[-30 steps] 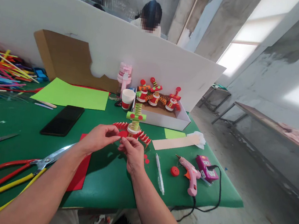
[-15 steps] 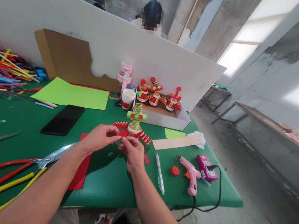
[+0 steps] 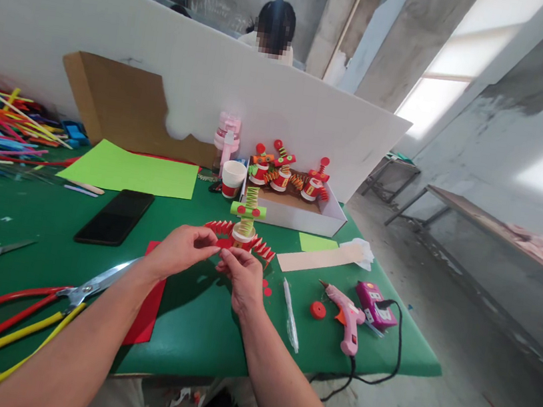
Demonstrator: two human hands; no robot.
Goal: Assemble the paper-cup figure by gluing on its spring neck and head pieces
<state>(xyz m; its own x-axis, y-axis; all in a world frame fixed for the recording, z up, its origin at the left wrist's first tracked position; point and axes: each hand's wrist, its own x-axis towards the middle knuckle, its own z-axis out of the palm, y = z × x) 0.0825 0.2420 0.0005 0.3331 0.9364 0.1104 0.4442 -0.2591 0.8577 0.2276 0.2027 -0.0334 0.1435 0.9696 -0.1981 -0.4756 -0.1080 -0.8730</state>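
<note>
Fingertips of my left hand (image 3: 183, 250) and my right hand (image 3: 243, 280) meet in a pinch around a small red paper piece (image 3: 224, 243). The fingers partly cover it, so its full shape is hidden. Just behind them stands a paper-cup figure (image 3: 246, 228) with a folded green neck, a green roll across it and red accordion-folded arms. Small red paper discs (image 3: 266, 290) lie on the table to the right of my right hand. Under my left forearm is a sheet of red paper (image 3: 150, 301).
Large scissors (image 3: 81, 295) and a phone (image 3: 114, 217) lie left. A white pen (image 3: 291, 315), red tape roll (image 3: 318, 310) and corded pink glue gun (image 3: 349, 319) lie right. Behind stand paper cups (image 3: 232, 180) and a white box (image 3: 294, 216) of finished-looking figures. A person sits beyond the divider.
The red piece between my fingers has tilted or shifted slightly, and less of it shows now. Both hands hold nearly the same place; the figure has not moved.
</note>
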